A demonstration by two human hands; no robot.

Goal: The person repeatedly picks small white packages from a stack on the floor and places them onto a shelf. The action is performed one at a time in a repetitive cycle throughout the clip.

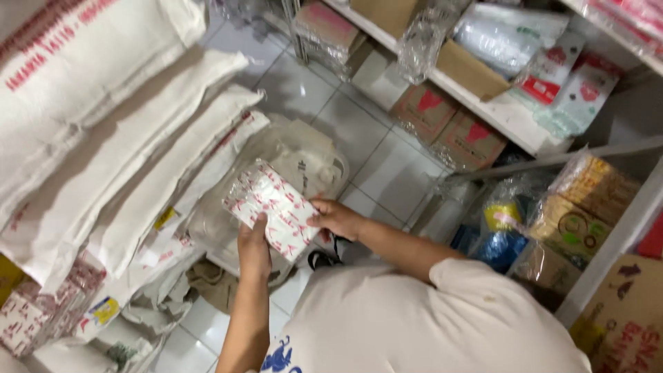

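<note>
Resting between both hands' grips: white red-patterned packet [273, 207].

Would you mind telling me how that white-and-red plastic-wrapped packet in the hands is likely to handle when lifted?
The packet looks fairly light, since the left hand props it from below while the right hand only pinches its edge. Its glossy clear wrap probably makes it a bit slippery. It holds a flat rectangular shape, so it seems firm rather than floppy.
</note>
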